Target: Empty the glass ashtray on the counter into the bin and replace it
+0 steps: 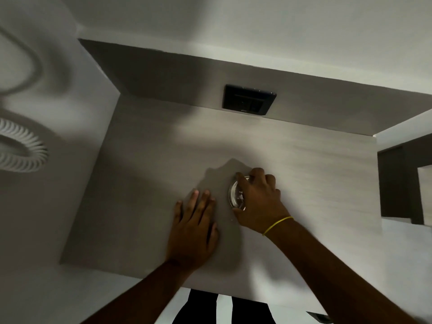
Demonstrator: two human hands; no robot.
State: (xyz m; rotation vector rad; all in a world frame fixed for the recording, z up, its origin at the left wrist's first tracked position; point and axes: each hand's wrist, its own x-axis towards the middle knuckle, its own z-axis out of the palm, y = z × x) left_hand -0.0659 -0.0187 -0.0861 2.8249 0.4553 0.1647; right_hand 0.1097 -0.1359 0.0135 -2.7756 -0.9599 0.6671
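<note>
A round clear glass ashtray sits on the grey counter, right of its middle. My right hand lies over the ashtray with fingers curled around its rim, covering most of it. A yellow band circles that wrist. My left hand rests flat on the counter just left of the ashtray, fingers together and holding nothing. What is inside the ashtray is hard to make out. No bin is in view.
A black switch plate is set in the grey wall strip behind the counter. A coiled white hose hangs at the far left. A dark opening lies past the counter's right end. My dark trouser legs show below the front edge.
</note>
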